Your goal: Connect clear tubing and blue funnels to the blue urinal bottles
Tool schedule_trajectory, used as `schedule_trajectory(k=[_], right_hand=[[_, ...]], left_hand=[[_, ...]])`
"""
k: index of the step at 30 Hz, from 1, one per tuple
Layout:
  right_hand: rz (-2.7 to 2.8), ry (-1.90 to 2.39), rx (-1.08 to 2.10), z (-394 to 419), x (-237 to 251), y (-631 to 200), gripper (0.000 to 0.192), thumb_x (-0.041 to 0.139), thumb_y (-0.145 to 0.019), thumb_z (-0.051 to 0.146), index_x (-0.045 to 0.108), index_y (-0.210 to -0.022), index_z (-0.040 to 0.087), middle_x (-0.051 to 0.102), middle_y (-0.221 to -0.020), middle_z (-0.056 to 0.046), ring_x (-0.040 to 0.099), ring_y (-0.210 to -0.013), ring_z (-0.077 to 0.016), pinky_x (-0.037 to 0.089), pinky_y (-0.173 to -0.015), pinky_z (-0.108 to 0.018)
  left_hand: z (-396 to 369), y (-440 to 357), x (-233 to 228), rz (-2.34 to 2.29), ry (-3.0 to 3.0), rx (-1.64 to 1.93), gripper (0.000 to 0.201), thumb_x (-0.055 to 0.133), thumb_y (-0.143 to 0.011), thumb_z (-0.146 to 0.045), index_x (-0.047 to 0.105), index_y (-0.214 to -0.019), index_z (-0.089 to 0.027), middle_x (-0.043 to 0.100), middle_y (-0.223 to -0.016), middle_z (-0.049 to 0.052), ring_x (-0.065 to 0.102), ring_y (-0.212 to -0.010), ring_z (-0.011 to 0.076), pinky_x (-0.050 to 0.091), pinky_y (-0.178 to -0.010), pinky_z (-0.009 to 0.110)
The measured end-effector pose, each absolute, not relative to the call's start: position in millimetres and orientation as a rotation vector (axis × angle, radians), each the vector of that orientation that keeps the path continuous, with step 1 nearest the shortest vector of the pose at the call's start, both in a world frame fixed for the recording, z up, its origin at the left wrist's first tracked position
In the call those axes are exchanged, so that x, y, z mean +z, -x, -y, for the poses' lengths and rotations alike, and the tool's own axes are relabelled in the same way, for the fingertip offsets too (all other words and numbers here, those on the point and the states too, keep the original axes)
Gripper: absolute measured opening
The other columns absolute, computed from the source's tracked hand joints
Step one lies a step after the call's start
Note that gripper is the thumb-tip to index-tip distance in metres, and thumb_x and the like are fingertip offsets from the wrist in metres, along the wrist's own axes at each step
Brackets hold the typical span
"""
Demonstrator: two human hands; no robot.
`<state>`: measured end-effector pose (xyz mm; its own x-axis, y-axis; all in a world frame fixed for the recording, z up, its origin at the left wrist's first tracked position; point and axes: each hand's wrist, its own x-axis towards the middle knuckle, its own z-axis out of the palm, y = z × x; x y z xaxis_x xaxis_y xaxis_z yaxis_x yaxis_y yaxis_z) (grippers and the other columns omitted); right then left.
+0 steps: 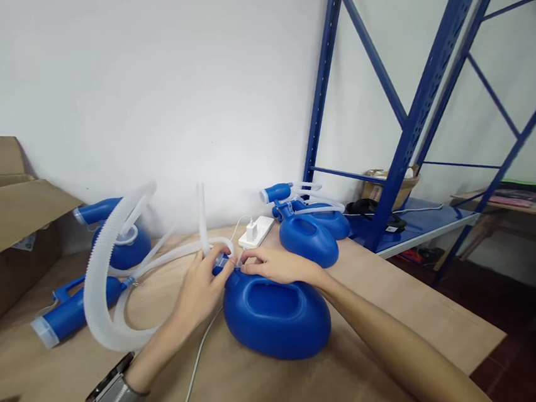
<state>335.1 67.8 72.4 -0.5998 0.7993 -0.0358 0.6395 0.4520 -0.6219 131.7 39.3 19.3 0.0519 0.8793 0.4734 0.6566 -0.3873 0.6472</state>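
Probably to steady it, the left hand [205,279] pinches the cap [220,265] between thumb and fingers, while the right hand's [274,264] fingers bend at the neck [232,278], grip unclear, the jug [279,335] resting on the table [382,304], neck pointing away from the person.

Four blue bottles [280,339] (counting one partly behind its neighbour); at least three blue cylinders [68,321] with pale ends; one white power strip [263,230]; one white plug [251,231]; one wristwatch [117,399]; two cardboard boxes [4,217] in all.
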Motion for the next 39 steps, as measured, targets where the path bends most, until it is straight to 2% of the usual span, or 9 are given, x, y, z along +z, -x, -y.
schedule_trajectory(k=[8, 13, 19, 24, 29, 31, 34, 37, 39], right_hand=[[2.465, 1.077, 0.878, -68.2, 73.2, -339.4, 0.027, 0.051, -0.099, 0.034, 0.072, -0.111, 0.021, 0.074, -0.116, -0.005, 0.067, -0.11, -0.0242, 0.049, -0.098, -0.033], [2.434, 1.234, 0.957, -68.8, 72.3, -337.0, 0.036, 0.059, -0.097, 0.05, 0.069, -0.117, 0.021, 0.073, -0.09, -0.001, 0.066, -0.077, -0.0185, 0.049, -0.07, -0.027], [2.441, 1.235, 0.95, -71.8, 73.8, -334.4, 0.032, 0.062, -0.095, 0.045, 0.071, -0.111, 0.019, 0.064, -0.073, 0.002, 0.056, -0.063, -0.0141, 0.041, -0.06, -0.024], [2.436, 1.27, 0.971, -72.5, 74.3, -335.3, 0.038, 0.063, -0.094, 0.049, 0.072, -0.117, 0.02, 0.068, -0.082, 0.0, 0.06, -0.07, -0.0163, 0.045, -0.064, -0.026], [2.435, 1.232, 0.895, -76.5, 68.6, -333.0, 0.032, 0.06, -0.097, 0.04, 0.074, -0.117, 0.019, 0.074, -0.109, -0.005, 0.068, -0.096, -0.0219, 0.05, -0.086, -0.029], [2.41, 1.284, 0.9, -77.2, 67.6, -332.5, 0.035, 0.059, -0.097, 0.042, 0.074, -0.118, 0.019, 0.075, -0.106, -0.006, 0.069, -0.094, -0.0222, 0.051, -0.086, -0.031], [2.4, 1.314, 0.911, -74.2, 70.0, -333.3, 0.036, 0.058, -0.098, 0.046, 0.074, -0.117, 0.02, 0.074, -0.095, -0.005, 0.067, -0.08, -0.0197, 0.051, -0.076, -0.029], [2.399, 1.315, 0.904, -68.3, 74.4, -334.1, 0.034, 0.058, -0.098, 0.044, 0.074, -0.115, 0.02, 0.073, -0.092, -0.004, 0.064, -0.072, -0.0166, 0.049, -0.067, -0.027], [2.37, 1.35, 0.959, -65.5, 76.4, -334.3, 0.035, 0.058, -0.097, 0.046, 0.073, -0.117, 0.021, 0.072, -0.088, -0.002, 0.061, -0.065, -0.0143, 0.047, -0.061, -0.025]], left_hand=[[-41.0, -129.7, 19.5, -1.546, -2.075, 1.232, 0.035, 0.053, -0.093, -0.055, 0.066, -0.108, -0.027, 0.068, -0.103, 0.005, 0.064, -0.096, 0.0262, 0.049, -0.091, 0.04], [-39.5, -131.4, 20.8, -1.535, -2.082, 1.238, 0.033, 0.051, -0.094, -0.053, 0.065, -0.108, -0.026, 0.067, -0.104, 0.006, 0.063, -0.098, 0.0268, 0.049, -0.094, 0.041], [-36.3, -133.2, 22.6, -1.58, -2.062, 1.213, 0.033, 0.049, -0.096, -0.054, 0.064, -0.106, -0.027, 0.062, -0.098, 0.004, 0.062, -0.091, 0.0259, 0.049, -0.088, 0.039], [-33.2, -135.9, 20.4, -1.65, -2.084, 1.187, 0.029, 0.043, -0.1, -0.05, 0.063, -0.103, -0.027, 0.059, -0.099, 0.004, 0.062, -0.09, 0.0254, 0.046, -0.082, 0.037], [-34.0, -135.9, 18.0, -1.655, -2.099, 1.182, 0.032, 0.039, -0.1, -0.049, 0.062, -0.104, -0.027, 0.058, -0.1, 0.005, 0.063, -0.089, 0.0257, 0.047, -0.081, 0.038], [-36.4, -133.6, 20.6, -1.625, -2.099, 1.17, 0.034, 0.04, -0.099, -0.051, 0.062, -0.105, -0.026, 0.06, -0.1, 0.005, 0.064, -0.089, 0.0258, 0.05, -0.084, 0.039], [-38.5, -127.7, 30.9, -1.538, -2.104, 1.068, 0.045, 0.05, -0.092, -0.059, 0.062, -0.121, -0.026, 0.066, -0.107, 0.008, 0.067, -0.094, 0.0278, 0.052, -0.091, 0.043], [-31.0, -115.6, 45.0, -1.533, -2.137, 0.933, 0.074, 0.065, -0.08, -0.067, 0.057, -0.142, -0.027, 0.072, -0.118, 0.012, 0.07, -0.107, 0.0339, 0.053, -0.095, 0.045], [-18.5, -99.3, 51.9, -1.556, -2.179, 0.885, 0.082, 0.073, -0.071, -0.069, 0.06, -0.141, -0.03, 0.075, -0.116, 0.012, 0.072, -0.108, 0.0371, 0.054, -0.094, 0.044]])
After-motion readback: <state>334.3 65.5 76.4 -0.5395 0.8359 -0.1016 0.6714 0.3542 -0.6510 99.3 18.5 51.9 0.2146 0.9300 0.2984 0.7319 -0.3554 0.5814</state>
